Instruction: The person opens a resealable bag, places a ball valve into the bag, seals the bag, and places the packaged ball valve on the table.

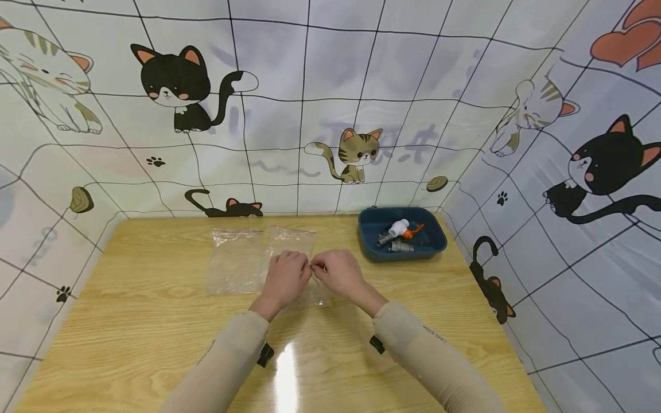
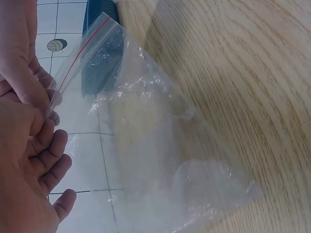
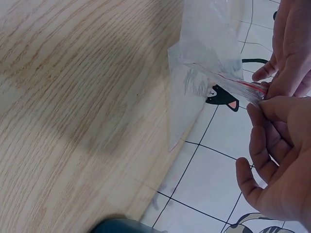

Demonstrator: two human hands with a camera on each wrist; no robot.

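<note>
A clear zip-lock bag [image 2: 146, 141] with a red line along its seal hangs from both hands. My left hand [image 1: 286, 276] pinches the sealed edge between thumb and forefinger, its other fingers loosely curled. Right beside it, my right hand [image 1: 339, 272] pinches the same edge, with the fingertips of the two hands nearly meeting. In the right wrist view the red seal line [image 3: 233, 80] runs into the pinched fingers. Below the hands in the head view, the bag's lower corner [image 1: 319, 299] shows over the wooden table.
Another clear zip-lock bag [image 1: 234, 267] lies flat to the left, and one more bag [image 1: 290, 236] lies behind the hands. At the back right stands a dark blue bin [image 1: 369, 249] holding a white-and-orange part [image 1: 400, 228] and grey metal fittings [image 1: 400, 246]. Cat-print curtains [image 1: 279, 126] enclose the table.
</note>
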